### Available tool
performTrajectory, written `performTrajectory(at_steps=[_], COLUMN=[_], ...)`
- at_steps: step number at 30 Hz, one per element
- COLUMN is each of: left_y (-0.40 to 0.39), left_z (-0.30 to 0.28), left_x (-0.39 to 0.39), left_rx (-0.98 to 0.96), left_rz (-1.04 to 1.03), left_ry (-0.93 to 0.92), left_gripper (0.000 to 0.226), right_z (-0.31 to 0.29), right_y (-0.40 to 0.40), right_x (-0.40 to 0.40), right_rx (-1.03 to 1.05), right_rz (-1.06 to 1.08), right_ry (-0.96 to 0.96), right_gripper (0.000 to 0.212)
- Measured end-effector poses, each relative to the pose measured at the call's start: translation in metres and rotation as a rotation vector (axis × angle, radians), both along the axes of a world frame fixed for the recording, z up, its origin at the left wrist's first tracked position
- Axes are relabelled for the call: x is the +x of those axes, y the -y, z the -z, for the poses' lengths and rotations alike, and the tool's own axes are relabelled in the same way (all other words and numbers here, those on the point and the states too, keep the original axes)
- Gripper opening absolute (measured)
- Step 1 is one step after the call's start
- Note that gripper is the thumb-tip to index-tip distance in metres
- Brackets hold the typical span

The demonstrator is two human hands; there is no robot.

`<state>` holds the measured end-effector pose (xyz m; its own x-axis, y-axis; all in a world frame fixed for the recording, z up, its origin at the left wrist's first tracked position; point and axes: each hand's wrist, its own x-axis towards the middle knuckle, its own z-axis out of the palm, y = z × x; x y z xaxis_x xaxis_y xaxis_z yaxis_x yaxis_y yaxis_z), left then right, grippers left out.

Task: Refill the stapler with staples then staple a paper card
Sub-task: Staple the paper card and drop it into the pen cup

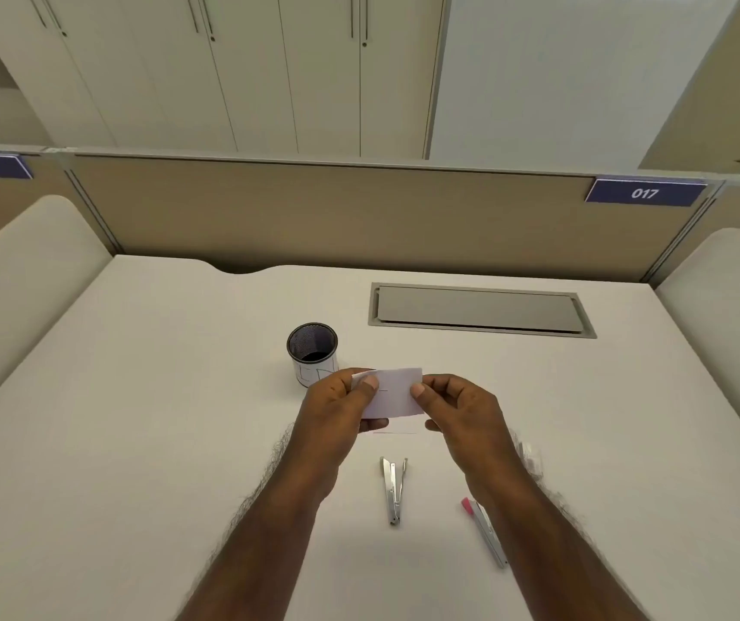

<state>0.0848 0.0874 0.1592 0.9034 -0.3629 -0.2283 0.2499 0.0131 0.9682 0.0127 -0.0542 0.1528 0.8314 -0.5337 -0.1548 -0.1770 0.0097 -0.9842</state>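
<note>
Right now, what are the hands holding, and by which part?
Paper card: left hand pinches its left edge, right hand its right edge. Stapler lies untouched.

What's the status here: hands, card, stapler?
Both hands, left and right, pinch the paper card above the desk. Stapler lies on desk, untouched. Nothing in the way.

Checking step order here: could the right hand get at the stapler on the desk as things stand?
Probably not at once: the right hand and left hand both pinch the paper card. The stapler lies uncovered just below.
</note>
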Motion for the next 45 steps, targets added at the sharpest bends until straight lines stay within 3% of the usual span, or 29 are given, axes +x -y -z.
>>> performTrajectory(at_steps=[5,10,18,24,28,33,42,45], left_y=[-0.009,-0.023,-0.039,-0.047,-0.053,-0.057,-0.057,-0.058], left_z=[0.031,0.073,0.157,0.190,0.202,0.208,0.212,0.212], left_x=[0.023,0.047,0.073,0.086,0.091,0.096,0.099,0.098], left_rx=[0.127,0.482,1.150,1.368,1.350,1.298,1.288,1.295], left_rz=[-0.095,-0.218,0.107,0.265,0.296,0.291,0.308,0.314], left_ry=[0.119,0.378,0.574,0.622,0.650,0.733,0.710,0.699], left_gripper=[0.020,0.026,0.063,0.069,0.064,0.063,0.063,0.063], right_z=[0.019,0.042,0.058,0.070,0.077,0.089,0.096,0.097], right_y=[-0.004,-0.006,-0.020,-0.036,-0.043,-0.050,-0.055,-0.056], right_x=[0.020,0.048,0.120,0.170,0.194,0.214,0.228,0.227], right_rx=[-0.012,-0.071,-0.483,-0.758,-1.050,-1.450,-1.559,-1.543], right_rz=[0.064,0.105,0.036,-0.084,-0.213,-0.311,-0.466,-0.487], right_ry=[0.000,-0.036,-0.023,-0.062,-0.063,-0.195,-0.294,-0.335], right_gripper=[0.006,0.014,0.009,0.010,0.018,0.018,0.022,0.034])
